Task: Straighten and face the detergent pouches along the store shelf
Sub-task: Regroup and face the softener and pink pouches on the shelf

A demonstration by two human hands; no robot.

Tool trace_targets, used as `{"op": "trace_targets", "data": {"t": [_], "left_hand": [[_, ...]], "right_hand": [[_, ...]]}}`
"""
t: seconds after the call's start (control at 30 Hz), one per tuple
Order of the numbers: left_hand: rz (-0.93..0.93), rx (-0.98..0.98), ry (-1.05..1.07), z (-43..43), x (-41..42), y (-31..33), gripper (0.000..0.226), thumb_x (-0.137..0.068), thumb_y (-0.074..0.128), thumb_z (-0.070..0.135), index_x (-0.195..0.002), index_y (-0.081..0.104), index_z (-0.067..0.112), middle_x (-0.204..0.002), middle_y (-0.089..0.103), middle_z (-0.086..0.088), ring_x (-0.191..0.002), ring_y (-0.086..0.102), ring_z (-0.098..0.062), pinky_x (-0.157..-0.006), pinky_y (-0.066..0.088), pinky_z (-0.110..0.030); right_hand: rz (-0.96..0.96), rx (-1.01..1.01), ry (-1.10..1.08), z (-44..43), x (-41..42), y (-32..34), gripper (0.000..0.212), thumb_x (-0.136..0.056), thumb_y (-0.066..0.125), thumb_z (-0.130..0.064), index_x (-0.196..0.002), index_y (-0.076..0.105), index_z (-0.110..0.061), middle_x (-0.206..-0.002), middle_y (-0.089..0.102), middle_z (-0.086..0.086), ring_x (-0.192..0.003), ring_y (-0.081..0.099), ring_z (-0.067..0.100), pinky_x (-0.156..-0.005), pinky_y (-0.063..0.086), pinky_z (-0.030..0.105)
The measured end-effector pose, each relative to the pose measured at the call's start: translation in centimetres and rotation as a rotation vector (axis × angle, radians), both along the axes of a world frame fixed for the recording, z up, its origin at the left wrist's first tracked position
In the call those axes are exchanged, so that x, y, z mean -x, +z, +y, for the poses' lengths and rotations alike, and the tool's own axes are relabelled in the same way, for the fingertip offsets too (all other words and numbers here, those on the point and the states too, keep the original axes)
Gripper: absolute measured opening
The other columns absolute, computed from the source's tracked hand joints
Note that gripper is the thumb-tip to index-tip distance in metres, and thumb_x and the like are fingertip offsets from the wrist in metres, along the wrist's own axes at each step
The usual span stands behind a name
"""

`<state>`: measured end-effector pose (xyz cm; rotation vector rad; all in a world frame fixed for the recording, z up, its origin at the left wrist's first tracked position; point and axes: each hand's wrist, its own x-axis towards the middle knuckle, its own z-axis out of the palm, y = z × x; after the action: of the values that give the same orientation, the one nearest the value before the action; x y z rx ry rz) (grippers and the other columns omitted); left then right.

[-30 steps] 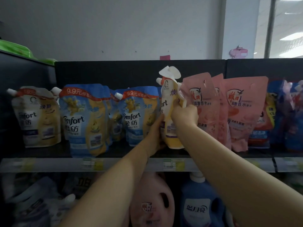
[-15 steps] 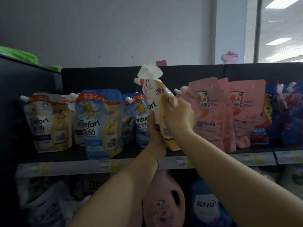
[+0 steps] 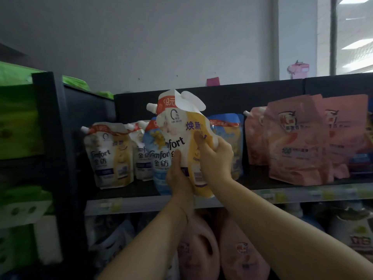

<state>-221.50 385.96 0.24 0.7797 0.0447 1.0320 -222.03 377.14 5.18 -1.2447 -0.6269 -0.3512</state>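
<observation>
A white and yellow Comfort pouch (image 3: 177,126) is lifted in front of the shelf, its label facing me and its top flap bent over. My left hand (image 3: 177,176) grips its lower left edge, and my right hand (image 3: 214,156) grips its right side. Behind it stand a blue Comfort pouch (image 3: 157,150) and another blue pouch (image 3: 232,136), both partly hidden. Two white and yellow Comfort pouches (image 3: 110,156) stand at the shelf's left end. Pink pouches (image 3: 298,138) stand in a row to the right.
The black shelf's front edge (image 3: 129,205) carries price tags. Pink detergent jugs (image 3: 238,251) and other bottles stand on the shelf below. A black divider (image 3: 54,138) separates green packages (image 3: 18,122) at the left. The grey wall is above.
Both hands carried the white and yellow pouch leftward, away from the pink pouches and across the blue ones, turning its label toward me. My view shifted left too.
</observation>
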Motion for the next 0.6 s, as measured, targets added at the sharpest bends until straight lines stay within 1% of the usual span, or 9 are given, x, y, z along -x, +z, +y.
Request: {"op": "trace_targets", "data": {"t": [0.1, 0.2, 0.27, 0.33, 0.43, 0.5, 0.57, 0.6], "left_hand": [[0.044, 0.039, 0.079, 1.8, 2.1, -0.1, 0.016, -0.089, 0.064, 0.034, -0.095, 0.069, 0.02, -0.086, 0.074, -0.001, -0.073, 0.071, -0.016, -0.061, 0.056, -0.03], [0.105, 0.042, 0.137, 3.3, 3.8, -0.4, 0.015, -0.088, 0.064, 0.038, -0.09, 0.068, 0.024, -0.085, 0.073, 0.001, -0.075, 0.07, -0.018, -0.062, 0.053, -0.031], [0.133, 0.047, 0.172, 4.5, 4.9, -0.6, 0.015, -0.089, 0.064, 0.039, -0.091, 0.067, 0.025, -0.084, 0.071, 0.004, -0.075, 0.069, -0.016, -0.062, 0.051, -0.03], [0.164, 0.035, 0.198, 5.6, 5.8, -0.8, 0.015, -0.088, 0.064, 0.041, -0.091, 0.066, 0.027, -0.084, 0.07, 0.006, -0.075, 0.068, -0.015, -0.063, 0.051, -0.03], [0.208, 0.028, 0.222, 6.9, 6.9, -0.8, 0.015, -0.087, 0.065, 0.043, -0.085, 0.065, 0.029, -0.083, 0.07, 0.006, -0.076, 0.069, -0.016, -0.067, 0.052, -0.033], [0.232, 0.035, 0.23, 7.9, 7.4, -0.9, 0.02, -0.086, 0.065, 0.045, -0.089, 0.067, 0.026, -0.084, 0.072, 0.005, -0.077, 0.07, -0.017, -0.067, 0.054, -0.034], [0.239, 0.057, 0.237, 8.7, 7.9, -0.8, 0.029, -0.085, 0.065, 0.048, -0.1, 0.069, 0.023, -0.091, 0.074, 0.003, -0.08, 0.071, -0.019, -0.07, 0.057, -0.036], [0.239, 0.077, 0.247, 9.3, 8.0, -0.8, 0.034, -0.084, 0.065, 0.049, -0.105, 0.069, 0.022, -0.095, 0.074, 0.002, -0.081, 0.071, -0.019, -0.069, 0.057, -0.035]], "right_hand": [[0.005, 0.012, 0.06, 2.3, 1.4, -0.3, 0.042, -0.084, 0.064, -0.053, -0.078, 0.064, -0.012, -0.075, 0.068, 0.008, -0.069, 0.068, 0.021, -0.062, 0.059, 0.043], [0.007, 0.008, 0.108, 4.0, 2.4, -0.6, 0.043, -0.081, 0.067, -0.053, -0.076, 0.064, -0.011, -0.073, 0.068, 0.009, -0.069, 0.068, 0.023, -0.063, 0.058, 0.048], [0.038, -0.014, 0.16, 5.2, 3.0, -0.8, 0.034, -0.08, 0.069, -0.047, -0.079, 0.065, -0.014, -0.076, 0.07, 0.008, -0.072, 0.07, 0.024, -0.064, 0.059, 0.05], [0.065, -0.026, 0.208, 6.3, 3.5, -1.0, 0.022, -0.082, 0.069, -0.036, -0.082, 0.066, -0.015, -0.08, 0.071, 0.009, -0.076, 0.071, 0.025, -0.066, 0.059, 0.052], [0.067, -0.024, 0.228, 7.6, 4.0, -1.1, 0.013, -0.083, 0.066, -0.023, -0.086, 0.066, -0.01, -0.082, 0.071, 0.012, -0.078, 0.07, 0.029, -0.069, 0.058, 0.054], [0.054, -0.009, 0.258, 8.4, 4.3, -1.1, 0.01, -0.083, 0.065, -0.017, -0.089, 0.066, -0.009, -0.086, 0.071, 0.014, -0.081, 0.07, 0.031, -0.071, 0.058, 0.052], [0.033, 0.045, 0.32, 9.1, 4.5, -0.9, 0.011, -0.084, 0.065, -0.013, -0.095, 0.065, -0.014, -0.09, 0.072, 0.009, -0.083, 0.07, 0.024, -0.07, 0.06, 0.043], [0.02, 0.089, 0.36, 9.5, 4.6, -0.8, 0.016, -0.084, 0.066, -0.012, -0.099, 0.063, -0.018, -0.093, 0.072, 0.005, -0.084, 0.071, 0.02, -0.069, 0.06, 0.037]]}}
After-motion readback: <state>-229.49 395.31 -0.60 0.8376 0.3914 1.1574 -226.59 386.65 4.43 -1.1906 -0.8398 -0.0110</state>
